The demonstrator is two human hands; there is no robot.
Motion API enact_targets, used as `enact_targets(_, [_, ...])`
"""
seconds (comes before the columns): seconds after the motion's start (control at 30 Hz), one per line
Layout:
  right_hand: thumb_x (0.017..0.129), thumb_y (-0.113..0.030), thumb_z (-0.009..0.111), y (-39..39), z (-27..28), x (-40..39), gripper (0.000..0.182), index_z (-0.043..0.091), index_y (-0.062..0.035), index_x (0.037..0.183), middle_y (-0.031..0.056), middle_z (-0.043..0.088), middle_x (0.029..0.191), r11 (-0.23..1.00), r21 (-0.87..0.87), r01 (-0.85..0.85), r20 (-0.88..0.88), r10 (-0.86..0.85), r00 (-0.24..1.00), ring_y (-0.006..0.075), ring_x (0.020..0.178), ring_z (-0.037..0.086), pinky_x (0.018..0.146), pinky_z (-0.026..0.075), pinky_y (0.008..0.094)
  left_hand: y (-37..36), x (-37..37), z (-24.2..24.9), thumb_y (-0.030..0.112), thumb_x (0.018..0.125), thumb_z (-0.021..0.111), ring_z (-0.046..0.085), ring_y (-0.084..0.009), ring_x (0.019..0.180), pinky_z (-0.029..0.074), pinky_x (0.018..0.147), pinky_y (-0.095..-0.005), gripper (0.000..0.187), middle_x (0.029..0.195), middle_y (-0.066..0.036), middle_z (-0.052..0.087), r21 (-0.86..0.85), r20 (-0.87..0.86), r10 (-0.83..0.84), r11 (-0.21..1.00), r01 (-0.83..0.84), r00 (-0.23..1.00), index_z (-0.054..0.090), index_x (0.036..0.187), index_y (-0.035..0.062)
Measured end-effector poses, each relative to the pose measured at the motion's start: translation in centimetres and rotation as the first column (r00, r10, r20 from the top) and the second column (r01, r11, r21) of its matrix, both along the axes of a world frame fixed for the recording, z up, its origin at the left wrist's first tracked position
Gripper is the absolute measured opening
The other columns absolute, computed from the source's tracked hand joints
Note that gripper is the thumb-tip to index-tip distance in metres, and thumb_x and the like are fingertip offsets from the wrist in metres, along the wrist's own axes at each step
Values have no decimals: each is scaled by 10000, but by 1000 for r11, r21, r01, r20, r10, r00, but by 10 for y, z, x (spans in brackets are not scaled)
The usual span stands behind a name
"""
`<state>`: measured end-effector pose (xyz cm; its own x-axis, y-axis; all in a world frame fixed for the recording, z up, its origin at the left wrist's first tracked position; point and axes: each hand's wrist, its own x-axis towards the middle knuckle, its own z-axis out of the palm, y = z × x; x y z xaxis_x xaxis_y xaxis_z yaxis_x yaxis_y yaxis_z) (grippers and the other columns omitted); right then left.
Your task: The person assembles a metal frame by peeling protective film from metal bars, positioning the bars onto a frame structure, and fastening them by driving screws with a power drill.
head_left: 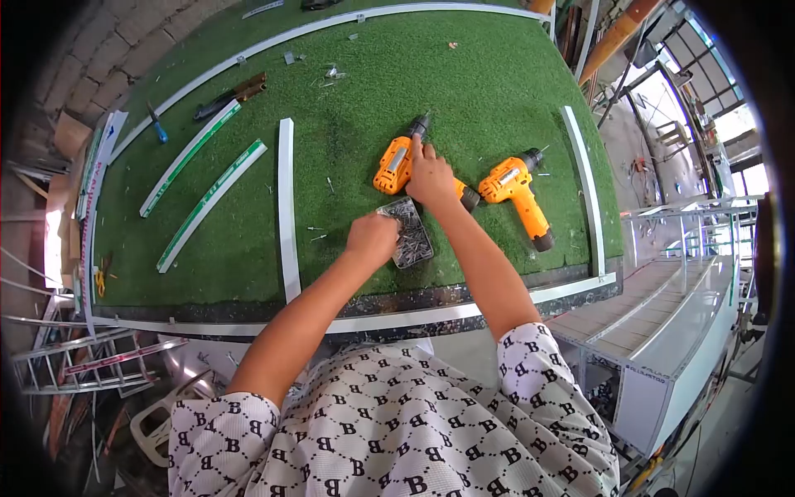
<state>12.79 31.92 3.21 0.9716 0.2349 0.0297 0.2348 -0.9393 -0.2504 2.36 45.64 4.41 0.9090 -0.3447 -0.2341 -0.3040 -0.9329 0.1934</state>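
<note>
Mid-frame, the right hand wraps round a drill; the curled left hand (can't tell its grip) touches a screw box, likely close for easy reach.

A loose, short-sleeved white shirt printed all over with black letter Bs.
The letters are bold, with serifs, spaced in rows that bend with the folds; the pale cloth looks finely textured. The left sleeve and right sleeve are wide, carry the same print and end around the elbows; the left forearm, right forearm, left hand and right hand are bare.
</note>
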Motion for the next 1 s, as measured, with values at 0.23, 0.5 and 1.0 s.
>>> enact_targets(0.23, [680, -159, 713, -22, 47, 0, 918, 282, -96, 1488, 223, 609, 1152, 976, 215, 29, -191, 12, 982, 354, 965, 651, 813, 538, 426, 12, 9, -2, 197, 800, 644, 663, -312, 825, 533, 713, -447, 121, 804, -143, 671, -150, -28, 10, 989, -14, 1000, 707, 854, 110])
enact_targets(0.5, [807, 11, 702, -98, 96, -177, 425, 583, -36, 1212, 72, 664, 1065, 154, 967, 204, -220, 94, 971, 155, 911, 636, 795, 534, 323, 12, 5, -5, 230, 821, 614, 651, -332, 782, 518, 699, -460, 148, 823, -107, 674, -438, 140, 126, 897, -53, 982, 665, 792, 95])
enact_targets(1.0, [857, -27, 656, -31, 94, -308, 269, 627, -56, 1123, 55, 674, 981, 195, 936, 294, -316, 96, 944, 167, 921, 647, 803, 507, 296, 65, -52, 85, 171, 961, 574, 686, -150, 866, 579, 672, -255, 130, 960, -46, 660, -473, -767, -244, -410, -780, 594, 609, 1043, 75])
